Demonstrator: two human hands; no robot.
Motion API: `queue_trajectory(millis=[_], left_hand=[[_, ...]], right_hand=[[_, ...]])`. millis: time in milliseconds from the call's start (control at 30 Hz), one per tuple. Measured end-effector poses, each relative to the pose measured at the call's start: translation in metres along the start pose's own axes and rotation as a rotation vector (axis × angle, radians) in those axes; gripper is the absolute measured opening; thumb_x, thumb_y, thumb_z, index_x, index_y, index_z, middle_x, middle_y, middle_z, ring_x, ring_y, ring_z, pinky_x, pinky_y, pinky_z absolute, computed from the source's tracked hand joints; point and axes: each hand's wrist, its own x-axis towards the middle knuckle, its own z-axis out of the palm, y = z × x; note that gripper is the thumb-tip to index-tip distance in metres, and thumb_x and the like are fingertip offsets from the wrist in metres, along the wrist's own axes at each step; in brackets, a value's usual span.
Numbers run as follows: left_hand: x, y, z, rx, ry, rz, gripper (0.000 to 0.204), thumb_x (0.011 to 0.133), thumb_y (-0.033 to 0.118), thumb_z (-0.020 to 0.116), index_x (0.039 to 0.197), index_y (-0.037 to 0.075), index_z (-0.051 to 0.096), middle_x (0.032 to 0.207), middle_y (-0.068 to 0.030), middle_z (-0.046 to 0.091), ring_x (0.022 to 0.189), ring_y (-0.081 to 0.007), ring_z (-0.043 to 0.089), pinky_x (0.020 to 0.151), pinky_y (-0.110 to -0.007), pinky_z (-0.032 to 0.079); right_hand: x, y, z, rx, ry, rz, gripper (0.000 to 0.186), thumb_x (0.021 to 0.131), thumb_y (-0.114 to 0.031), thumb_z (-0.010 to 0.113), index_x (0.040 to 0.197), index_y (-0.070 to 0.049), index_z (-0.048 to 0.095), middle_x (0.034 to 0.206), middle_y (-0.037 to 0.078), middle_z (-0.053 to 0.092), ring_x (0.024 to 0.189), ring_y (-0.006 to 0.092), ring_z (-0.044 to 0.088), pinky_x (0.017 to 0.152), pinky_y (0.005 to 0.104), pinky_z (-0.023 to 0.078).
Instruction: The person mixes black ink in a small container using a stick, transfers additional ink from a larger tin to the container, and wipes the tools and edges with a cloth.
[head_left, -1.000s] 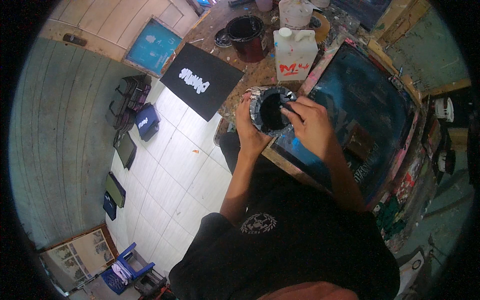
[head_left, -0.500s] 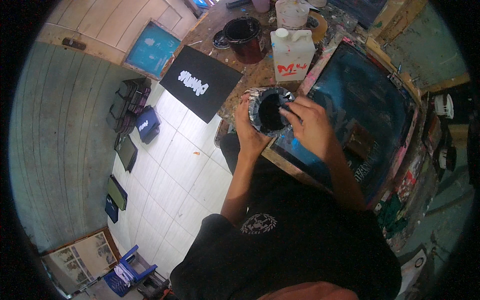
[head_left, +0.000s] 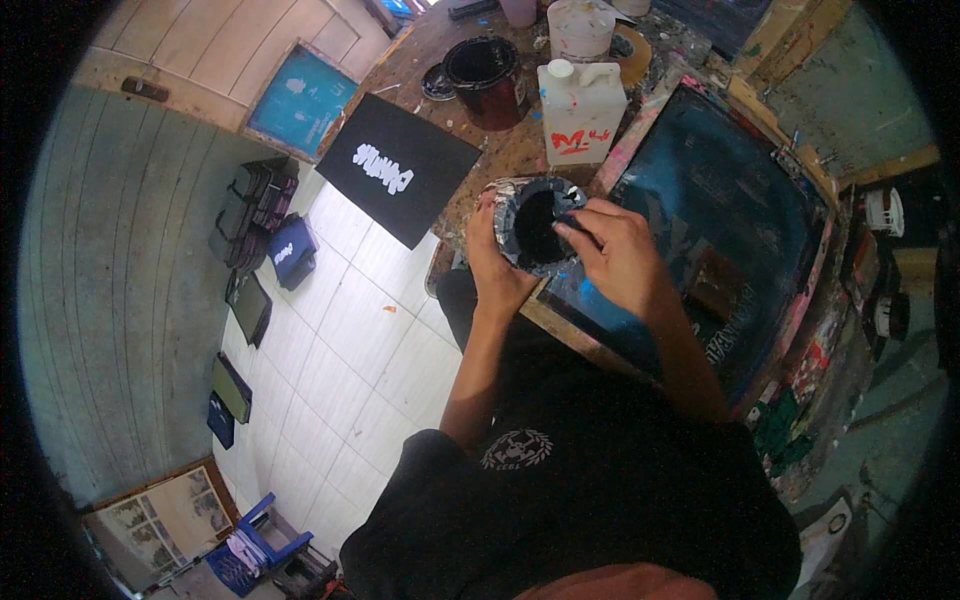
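Note:
A paint-smeared tin (head_left: 530, 187) with dark ink inside is held near the bench edge. My left hand (head_left: 498, 262) is closed round its left side. At the right rim, my right hand (head_left: 620, 255) has bent fingers pinched on something small at the opening, too hidden to name. Just behind the tin stands a white jug (head_left: 585, 110) with red marking. A black flat sheet (head_left: 405, 205) with a white print lies to the left. To the right, beneath my right arm, is a framed dark-blue screen (head_left: 730, 170).
A dark-red ink pot (head_left: 490, 100), white tub (head_left: 582, 30) and tape roll (head_left: 630, 60) sit at the back of the cluttered bench (head_left: 420, 120). Several folded items (head_left: 232, 385) and bags (head_left: 255, 210) lie on the tiled floor (head_left: 350, 350) along the left wall. A blue chair (head_left: 280, 540) stands lower left.
My right fingers have shifted slightly at the tin's opening. My left hand keeps its grip. The view has shifted a little, with the bench objects appearing slightly lower and further left.

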Motion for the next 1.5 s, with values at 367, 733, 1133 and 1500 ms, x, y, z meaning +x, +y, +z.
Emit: queue_trajectory(millis=[367, 733, 1133, 1500], left_hand=[[0.0, 0.0, -0.001, -0.01, -0.026, -0.002, 0.106, 0.061, 0.021, 0.095, 0.148, 0.0, 0.038, 0.145, -0.0239, 0.05, 0.132, -0.0432, 0.05, 0.113, -0.05, 0.037], [-0.001, -0.002, -0.002, -0.029, -0.021, 0.005, 0.103, 0.062, 0.021, 0.094, 0.146, -0.001, 0.039, 0.145, -0.0244, 0.05, 0.132, -0.0434, 0.05, 0.112, -0.05, 0.038], [0.004, 0.005, 0.0, -0.041, -0.021, -0.024, 0.091, 0.069, 0.019, 0.09, 0.143, 0.0, 0.04, 0.136, -0.0193, 0.054, 0.127, -0.0331, 0.054, 0.109, -0.042, 0.043], [-0.005, -0.007, 0.004, -0.105, 0.023, -0.013, 0.102, 0.062, 0.019, 0.094, 0.146, 0.0, 0.04, 0.14, -0.0232, 0.052, 0.126, -0.0406, 0.053, 0.107, -0.047, 0.04]], right_hand=[[0.002, -0.009, -0.004, 0.066, 0.015, 0.137, 0.015, 0.091, -0.009, 0.07, 0.086, 0.004, 0.064, 0.082, 0.02, 0.06, 0.072, 0.0368, 0.063, 0.064, 0.041, 0.049], [-0.002, -0.009, -0.004, 0.032, -0.137, 0.053, 0.013, 0.09, -0.008, 0.071, 0.093, 0.004, 0.068, 0.086, 0.02, 0.062, 0.079, 0.0404, 0.064, 0.07, 0.043, 0.052], [0.0, -0.005, 0.0, 0.007, 0.067, 0.083, 0.015, 0.09, -0.009, 0.072, 0.096, 0.004, 0.068, 0.087, 0.02, 0.063, 0.08, 0.0385, 0.066, 0.069, 0.041, 0.052], [-0.003, 0.001, -0.001, 0.013, -0.083, -0.002, 0.016, 0.089, -0.01, 0.072, 0.096, 0.004, 0.068, 0.091, 0.021, 0.065, 0.084, 0.0401, 0.067, 0.073, 0.0451, 0.053]])
